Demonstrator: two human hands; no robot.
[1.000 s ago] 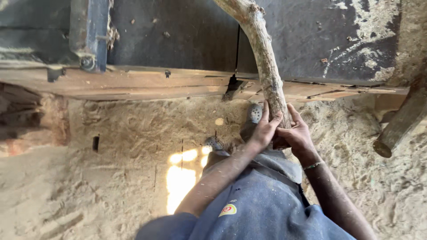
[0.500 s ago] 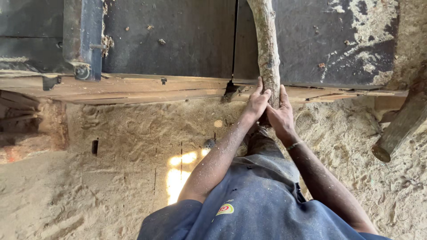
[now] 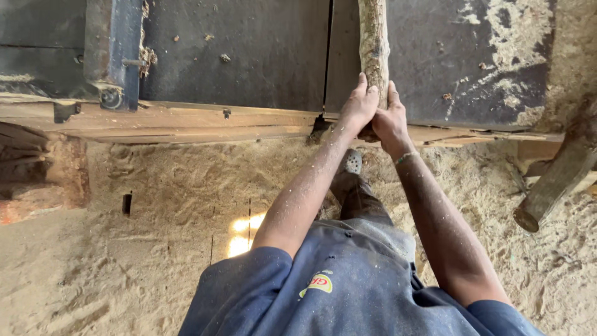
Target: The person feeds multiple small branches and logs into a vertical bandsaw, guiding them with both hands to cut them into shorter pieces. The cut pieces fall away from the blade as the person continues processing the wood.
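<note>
your left hand [image 3: 357,111] and right hand [image 3: 390,124] gripped the near end of the rough wooden pole [image 3: 373,46], fingers [image 3: 362,87] wrapped closed round it. pole lay on the dark counter [image 3: 249,56], just right of its slot. sawdust floor [image 3: 155,249] below.

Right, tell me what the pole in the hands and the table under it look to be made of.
Pole: raw wood, rough bark-like grey-brown surface, unfinished. Table: probably metal, dark flat matt sheet with a narrow slot, dusted with sawdust; its front edge looks like bare timber.
</note>
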